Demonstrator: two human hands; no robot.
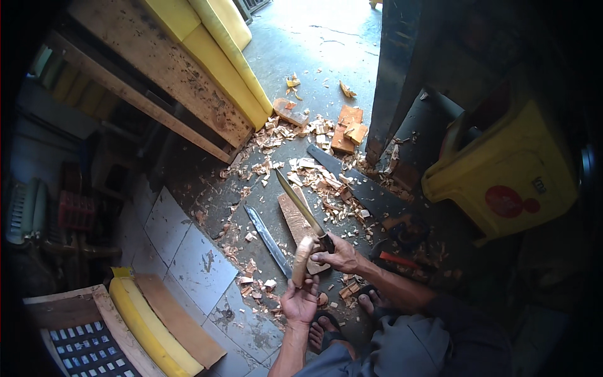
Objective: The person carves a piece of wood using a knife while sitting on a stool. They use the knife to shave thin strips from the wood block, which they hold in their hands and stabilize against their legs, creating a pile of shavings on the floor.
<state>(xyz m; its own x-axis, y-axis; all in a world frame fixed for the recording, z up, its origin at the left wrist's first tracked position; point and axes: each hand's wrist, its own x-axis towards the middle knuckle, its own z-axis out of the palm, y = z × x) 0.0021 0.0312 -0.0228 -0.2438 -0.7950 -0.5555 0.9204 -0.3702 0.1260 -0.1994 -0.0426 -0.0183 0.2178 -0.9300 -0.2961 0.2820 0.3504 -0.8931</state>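
Note:
My left hand (pixel 299 301), palm up, has its fingers round the lower end of a short, pale carved wood piece (pixel 303 257). My right hand (pixel 339 256) grips the dark handle of a long knife (pixel 299 200), whose blade points up and away over the floor, just beside the wood piece. Under the knife lies a wooden block (pixel 290 217) on the floor. A second long blade (pixel 265 236) lies to its left, its near end hidden by my left hand. A wide dark saw-like blade (pixel 352 182) rests among wood chips (pixel 306 164) beyond.
Yellow padded boards (pixel 213 56) lean at the back left, near orange wood offcuts (pixel 347 129). A yellow plastic stool (pixel 471 169) stands right, beside a dark post (pixel 392 75). White tiles (pixel 179 248) and padded, wood-framed pieces (pixel 144 320) lie lower left. My sandalled feet (pixel 320 330) are below.

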